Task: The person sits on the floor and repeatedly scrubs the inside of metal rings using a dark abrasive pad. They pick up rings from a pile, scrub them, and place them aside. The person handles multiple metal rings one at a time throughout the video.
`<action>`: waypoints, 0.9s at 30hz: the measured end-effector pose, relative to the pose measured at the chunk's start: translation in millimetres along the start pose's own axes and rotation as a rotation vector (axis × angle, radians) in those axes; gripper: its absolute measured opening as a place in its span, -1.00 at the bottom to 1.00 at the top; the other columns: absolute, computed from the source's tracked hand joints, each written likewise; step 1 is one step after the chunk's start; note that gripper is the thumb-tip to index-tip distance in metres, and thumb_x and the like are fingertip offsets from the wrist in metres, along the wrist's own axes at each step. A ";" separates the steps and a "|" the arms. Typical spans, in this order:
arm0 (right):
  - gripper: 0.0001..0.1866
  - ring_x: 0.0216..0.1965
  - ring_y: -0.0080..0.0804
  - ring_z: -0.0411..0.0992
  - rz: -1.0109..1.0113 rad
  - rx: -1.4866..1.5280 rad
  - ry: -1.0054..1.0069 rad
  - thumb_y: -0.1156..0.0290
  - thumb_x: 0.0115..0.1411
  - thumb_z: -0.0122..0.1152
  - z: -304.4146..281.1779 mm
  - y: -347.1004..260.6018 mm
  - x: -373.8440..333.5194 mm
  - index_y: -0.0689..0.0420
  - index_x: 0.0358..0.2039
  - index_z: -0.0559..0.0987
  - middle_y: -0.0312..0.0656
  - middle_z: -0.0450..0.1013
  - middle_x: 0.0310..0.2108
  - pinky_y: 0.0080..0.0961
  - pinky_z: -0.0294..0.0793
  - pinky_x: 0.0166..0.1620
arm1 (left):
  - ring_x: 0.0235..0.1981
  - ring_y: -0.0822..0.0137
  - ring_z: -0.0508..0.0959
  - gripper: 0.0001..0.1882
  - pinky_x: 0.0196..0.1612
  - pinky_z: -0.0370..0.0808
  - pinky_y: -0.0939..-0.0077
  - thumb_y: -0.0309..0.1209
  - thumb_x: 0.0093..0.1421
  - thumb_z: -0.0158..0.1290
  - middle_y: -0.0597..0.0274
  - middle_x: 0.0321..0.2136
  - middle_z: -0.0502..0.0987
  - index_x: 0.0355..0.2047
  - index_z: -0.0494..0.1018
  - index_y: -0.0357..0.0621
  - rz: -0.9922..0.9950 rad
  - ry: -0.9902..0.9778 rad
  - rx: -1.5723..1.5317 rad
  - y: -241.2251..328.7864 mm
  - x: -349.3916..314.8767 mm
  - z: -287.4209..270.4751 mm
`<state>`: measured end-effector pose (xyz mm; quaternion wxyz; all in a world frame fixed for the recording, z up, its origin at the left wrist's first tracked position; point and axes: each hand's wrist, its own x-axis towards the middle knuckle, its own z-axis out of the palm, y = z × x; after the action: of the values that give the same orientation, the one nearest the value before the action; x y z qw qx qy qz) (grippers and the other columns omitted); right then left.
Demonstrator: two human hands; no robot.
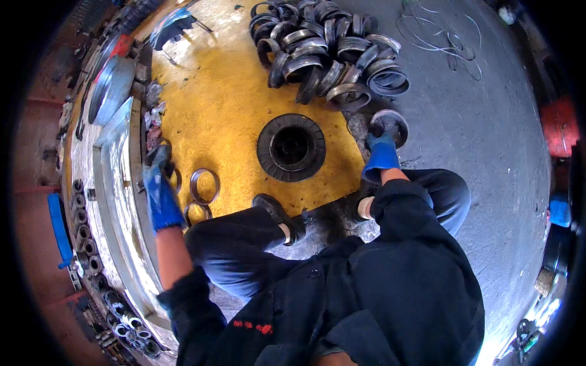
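Observation:
My right hand [382, 152], in a blue glove with dark fingertips, grips the near rim of a wide metal ring [400, 125] just right of the yellow floor patch. My left hand [162, 194], gloved the same way, reaches out to the left beside a thin metal ring [177, 180] that it partly hides. Its fingers are dark and blurred, so their hold cannot be made out. Two more thin rings, an upper one [204, 171] and a lower one [187, 213], lie near that hand. Between my feet and the pile stands a round dark hub [291, 175] with a deep centre hole.
A heap of wide metal rings [311, 46] lies ahead. To the left runs a pale metal frame [101, 183] with a large silver drum-shaped part [113, 91] beyond it. Loose wire [448, 46] is on the grey floor at far right. My shoes [278, 213] flank the hub's near side.

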<state>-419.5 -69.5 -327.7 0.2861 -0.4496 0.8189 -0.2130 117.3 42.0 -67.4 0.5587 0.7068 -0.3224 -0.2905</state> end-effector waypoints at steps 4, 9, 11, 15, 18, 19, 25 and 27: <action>-0.28 0.07 0.08 0.38 0.116 -0.175 0.164 0.02 0.01 0.26 -12.9 33.1 33.4 0.18 0.12 0.39 0.17 0.39 0.05 -0.16 0.37 0.12 | -0.17 0.26 0.59 -0.65 -0.16 0.52 0.52 -0.63 0.11 0.13 0.04 -0.20 0.58 -0.06 0.44 -0.28 -0.025 -0.234 -0.044 -36.2 -37.5 124.3; -0.18 0.17 -0.02 0.29 0.141 -0.496 -0.213 -0.05 0.04 0.19 -11.7 -4.4 45.0 0.09 0.25 0.24 0.12 0.32 0.13 -0.24 0.30 0.19 | -0.30 0.42 0.57 -0.62 -0.23 0.54 0.52 -0.54 0.05 0.22 0.24 -0.28 0.59 -0.08 0.46 -0.19 -0.168 -0.466 0.275 -71.2 -82.0 184.7; -0.23 0.18 -0.05 0.29 0.053 -0.676 -0.224 -0.03 0.04 0.20 4.1 0.4 55.6 0.09 0.21 0.31 0.11 0.33 0.12 -0.26 0.29 0.19 | -0.27 0.42 0.57 -0.61 -0.20 0.53 0.52 -0.50 0.05 0.21 0.23 -0.26 0.59 -0.07 0.45 -0.21 -0.230 -0.553 0.343 -60.9 -85.9 198.0; -0.26 0.17 -0.05 0.30 -0.016 -0.884 -0.257 -0.02 0.02 0.22 34.8 9.0 65.1 0.07 0.18 0.35 0.10 0.34 0.11 -0.26 0.30 0.19 | -0.22 0.40 0.57 -0.60 -0.13 0.52 0.53 -0.48 0.05 0.20 0.19 -0.24 0.59 -0.07 0.44 -0.25 -0.273 -0.598 0.260 -53.5 -94.1 203.3; -0.29 0.16 -0.06 0.31 -0.013 -0.937 -0.280 0.00 0.02 0.23 41.7 14.4 72.2 0.06 0.15 0.38 0.09 0.35 0.10 -0.26 0.30 0.19 | -0.20 0.38 0.57 -0.57 -0.09 0.50 0.53 -0.47 0.05 0.19 0.16 -0.21 0.58 -0.04 0.41 -0.26 -0.255 -0.638 0.302 -50.4 -92.4 204.1; -0.30 0.15 -0.06 0.32 -0.011 -0.940 -0.289 0.00 0.01 0.23 42.6 14.5 72.7 0.05 0.15 0.39 0.09 0.36 0.10 -0.26 0.30 0.18 | -0.20 0.38 0.57 -0.56 -0.09 0.50 0.54 -0.48 0.05 0.20 0.15 -0.20 0.58 -0.03 0.41 -0.26 -0.240 -0.637 0.327 -56.6 -90.9 200.8; -0.40 -0.01 -0.10 0.40 0.065 -0.595 -0.457 0.06 -0.02 0.30 -4.3 30.5 105.9 0.06 0.01 0.49 0.04 0.43 -0.05 -0.25 0.38 0.07 | -0.24 0.42 0.57 -0.59 -0.15 0.50 0.60 -0.50 0.06 0.20 0.17 -0.23 0.58 -0.06 0.43 -0.26 -0.240 -0.547 0.128 -35.4 -94.2 202.5; -0.53 -0.31 -0.16 0.52 0.138 -0.304 -0.587 0.14 -0.06 0.40 -48.5 34.6 126.4 0.12 -0.17 0.57 -0.04 0.54 -0.33 -0.20 0.53 -0.15 | -0.29 0.45 0.55 -0.67 -0.22 0.49 0.63 -0.47 0.09 0.19 0.22 -0.31 0.58 -0.12 0.46 -0.26 -0.166 -0.559 0.087 -30.2 -91.8 198.3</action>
<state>-527.4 -156.1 -347.5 0.4532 -0.4729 0.7524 0.0698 -88.8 -0.8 -133.4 0.3920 0.6466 -0.4170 -0.5044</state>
